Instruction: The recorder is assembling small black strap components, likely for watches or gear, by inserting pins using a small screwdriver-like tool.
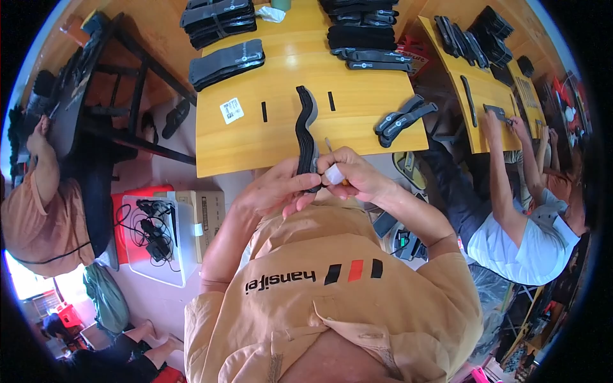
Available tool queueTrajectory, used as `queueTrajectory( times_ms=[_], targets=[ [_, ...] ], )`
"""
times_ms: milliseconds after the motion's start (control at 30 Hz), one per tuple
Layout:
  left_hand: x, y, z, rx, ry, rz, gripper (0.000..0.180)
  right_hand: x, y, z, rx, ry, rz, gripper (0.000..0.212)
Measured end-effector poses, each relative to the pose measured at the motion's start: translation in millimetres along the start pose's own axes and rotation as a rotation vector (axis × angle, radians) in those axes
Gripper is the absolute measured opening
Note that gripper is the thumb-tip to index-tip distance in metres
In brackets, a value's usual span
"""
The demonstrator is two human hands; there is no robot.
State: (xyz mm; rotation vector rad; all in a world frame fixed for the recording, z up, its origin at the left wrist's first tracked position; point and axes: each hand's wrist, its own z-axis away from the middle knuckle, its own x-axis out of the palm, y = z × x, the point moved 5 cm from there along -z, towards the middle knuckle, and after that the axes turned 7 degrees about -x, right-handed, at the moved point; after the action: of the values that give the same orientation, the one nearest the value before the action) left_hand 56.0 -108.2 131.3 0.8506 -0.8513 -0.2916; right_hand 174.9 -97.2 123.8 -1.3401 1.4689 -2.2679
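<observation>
My left hand is closed around the lower end of a wavy black strip with a grey edge, which looks like a band or strap in stacked layers. Its far end reaches up onto the yellow table. Close beside it, my right hand has its fingers pinched together at the same end. A small white piece shows at those fingers; I cannot tell whether it is a label or a finger wrap. A thin pointed thing sticks up above this hand, and what the fingers grip is mostly hidden.
On the yellow table lie a white label sheet, two short black strips, a small pile of grey-black bands and stacks of bands. A clear bin with cables stands at left. Co-workers sit both sides.
</observation>
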Motion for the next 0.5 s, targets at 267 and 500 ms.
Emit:
queueTrajectory(
  times_ms=[267,500],
  targets=[
    [11,15,36,-0.129,0.007,-0.02,0.023,-13,-18,30,-0.05,0.191,-0.511,0.018],
    [-39,-45,82,-0.349,-0.318,-0.106,0.033,-48,-131,81,-0.853,0.066,-0.765,0.018]
  ],
)
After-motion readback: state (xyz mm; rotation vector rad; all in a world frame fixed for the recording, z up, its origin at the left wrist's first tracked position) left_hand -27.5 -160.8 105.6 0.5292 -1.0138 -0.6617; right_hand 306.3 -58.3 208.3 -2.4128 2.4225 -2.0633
